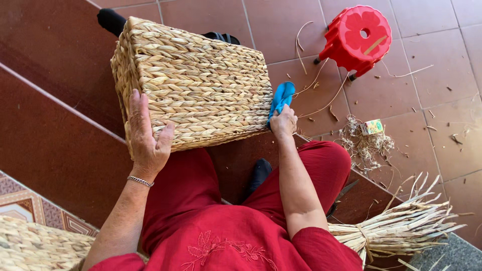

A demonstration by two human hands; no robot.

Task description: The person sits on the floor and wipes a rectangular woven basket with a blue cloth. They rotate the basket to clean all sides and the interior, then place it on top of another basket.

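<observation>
Here the left hand [147, 136] lies spread, fingers up, against the near side of a woven straw basket [196, 80], thumb hooked over its lower edge, bracing rather than clenching. A silver bracelet [140, 181] circles that wrist. The right hand [283, 122] is closed around blue-handled scissors [280, 98], held at the basket's right-hand edge; the blades are hidden against the weave, so whether they are parted cannot be told. The basket is rectangular, of thick braided pale fibre, tipped on its side and resting over the person's knees, which are clothed in red trousers [196, 185]. A dark shoe [259, 173] shows between the legs, another dark foot [111, 21] past the basket's far corner. Beneath the basket run dark red steps [55, 125], edging a floor of reddish tiles [452, 115]. On those tiles, toward the far right, stands a red plastic stool [357, 36], with loose straw strands trailing near its legs. Nearer, a heap of straw trimmings [364, 143] sits with a small printed carton [371, 127] at its top. At the person's right hip lies a tied bundle of dried straw [401, 226]. At the lower left corner, part of another woven piece [35, 246] shows over a patterned tile.
</observation>
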